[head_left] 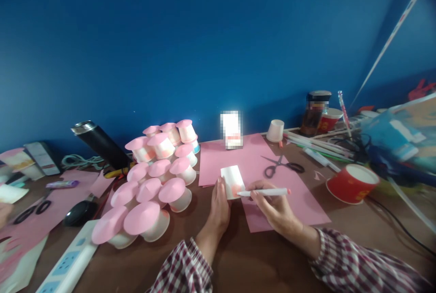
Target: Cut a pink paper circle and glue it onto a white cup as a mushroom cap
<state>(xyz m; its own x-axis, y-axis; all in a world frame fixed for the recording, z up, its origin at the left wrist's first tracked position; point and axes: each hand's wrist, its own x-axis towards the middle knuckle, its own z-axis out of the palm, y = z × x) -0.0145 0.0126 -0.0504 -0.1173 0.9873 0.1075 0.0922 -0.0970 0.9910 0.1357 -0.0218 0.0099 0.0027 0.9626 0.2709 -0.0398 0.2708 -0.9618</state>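
A white paper cup (233, 177) with an orange-pink patch near its lower edge is held in my left hand (221, 202), its fingers along the cup's left side. My right hand (272, 204) grips a white marker (267, 191) with a reddish end on the right; the tip meets the cup at the coloured patch. Beneath and behind them lie pink paper sheets (254, 147). Dark-handled scissors (281, 164) rest on the pink paper just beyond my right hand. To the left stand several paper cups topped with pink paper cones (146, 216).
A white power strip (68, 261), a black mouse (81, 213) and a black bottle (102, 143) are at left. A red paper cup (352, 184) stands at right, with a white cup (275, 130) and a dark jar (315, 113) farther back. A blue wall (204, 47) bounds the table.
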